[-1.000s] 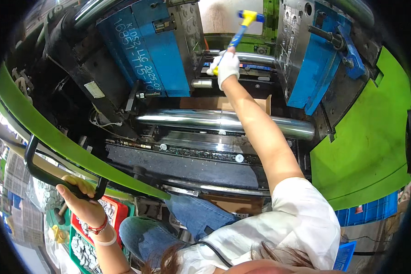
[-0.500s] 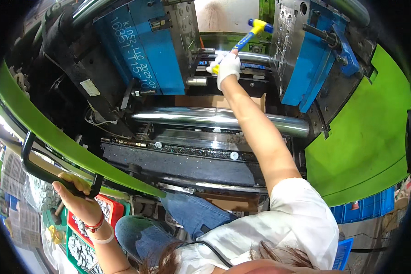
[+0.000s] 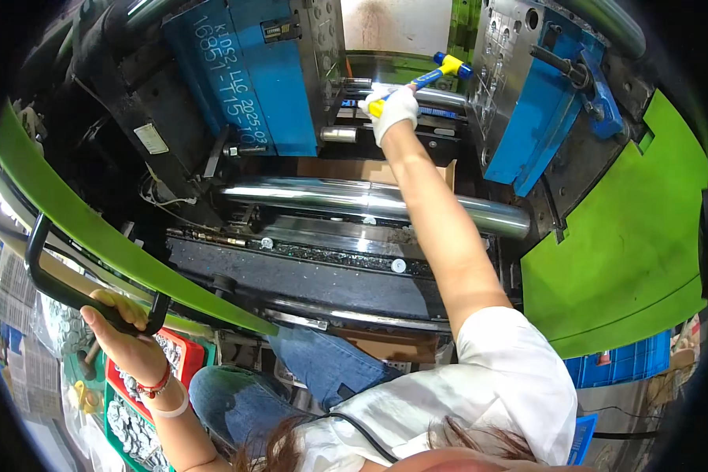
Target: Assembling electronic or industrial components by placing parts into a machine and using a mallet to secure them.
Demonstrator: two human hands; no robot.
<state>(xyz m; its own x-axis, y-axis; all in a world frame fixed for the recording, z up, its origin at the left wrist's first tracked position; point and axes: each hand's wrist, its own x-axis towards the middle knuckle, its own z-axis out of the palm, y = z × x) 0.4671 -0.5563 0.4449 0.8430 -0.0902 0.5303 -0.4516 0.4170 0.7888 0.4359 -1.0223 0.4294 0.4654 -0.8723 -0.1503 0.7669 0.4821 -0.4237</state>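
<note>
My right hand [image 3: 393, 110], in a white glove, reaches deep between the two mould halves. Its fingers are wrapped round the handle of a mallet [image 3: 451, 64] with a yellow head and blue ends. The mallet head is near the metal face of the right mould half [image 3: 519, 126]; I see a small gap between them. My bare left hand [image 3: 126, 334] grips a black door handle [image 3: 51, 279] on the curved green machine guard [image 3: 134, 256]. The left mould half [image 3: 283, 86] is blue with a steel face and stands apart from the mallet.
Thick polished tie bars [image 3: 322, 195] cross below my right arm. A green panel [image 3: 621, 252] flanks the right mould half. Beside my left forearm are a red bin [image 3: 187, 366] and a green bin [image 3: 118, 429] of small grey parts. A blue crate [image 3: 625, 360] stands at right.
My right hand and the mallet have turned slightly, with the mallet head a little lower and flatter. The whole view has shifted slightly. My left hand stays on the handle.
</note>
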